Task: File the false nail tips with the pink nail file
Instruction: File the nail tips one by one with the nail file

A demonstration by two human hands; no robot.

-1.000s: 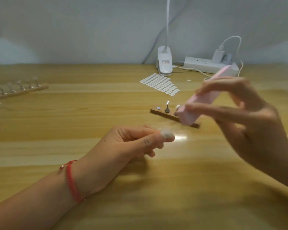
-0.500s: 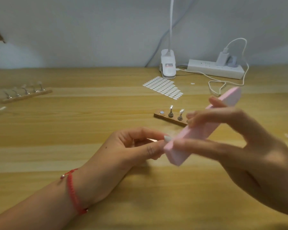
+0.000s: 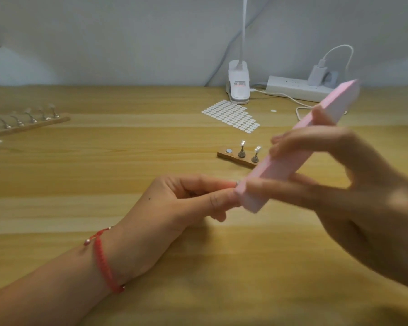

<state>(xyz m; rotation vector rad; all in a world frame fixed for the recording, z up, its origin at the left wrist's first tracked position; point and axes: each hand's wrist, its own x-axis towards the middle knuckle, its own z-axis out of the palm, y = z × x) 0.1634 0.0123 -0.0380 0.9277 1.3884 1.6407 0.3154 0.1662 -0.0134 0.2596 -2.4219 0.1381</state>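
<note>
My right hand (image 3: 353,191) grips the pink nail file (image 3: 299,147), a long block slanting from lower left to upper right. Its lower end lies against the fingertips of my left hand (image 3: 189,203). That hand pinches a small holder with a false nail tip between thumb and forefinger; the tip itself is almost hidden behind the file. Just beyond, a short wooden stand (image 3: 236,157) carries two metal holders with clear nail tips (image 3: 242,143) and one bare magnet spot.
A second wooden stand with several holders (image 3: 31,121) lies far left. A sheet of white adhesive dots (image 3: 231,115) sits mid-table. At the back stand a white clip lamp (image 3: 238,84), a power strip (image 3: 297,87) and a looping white cable.
The file came down from above the short stand to my left fingertips, and its lower end now covers the pinched nail tip. My left hand stayed roughly in place.
</note>
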